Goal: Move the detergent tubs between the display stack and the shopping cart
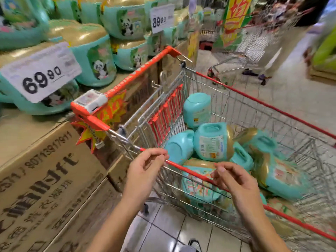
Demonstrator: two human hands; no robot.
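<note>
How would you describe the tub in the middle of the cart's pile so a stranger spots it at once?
Find the red-rimmed shopping cart beside the stacked display. In it lies a heap of teal detergent tubs. The tub in the heap's middle lies on its side, gold lid to the right, and alone turns a large pale printed label upward.

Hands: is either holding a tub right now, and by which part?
Nothing is held. The left hand and right hand are loosely curled and empty at the cart's rim; the tubs lie inside it.
</note>
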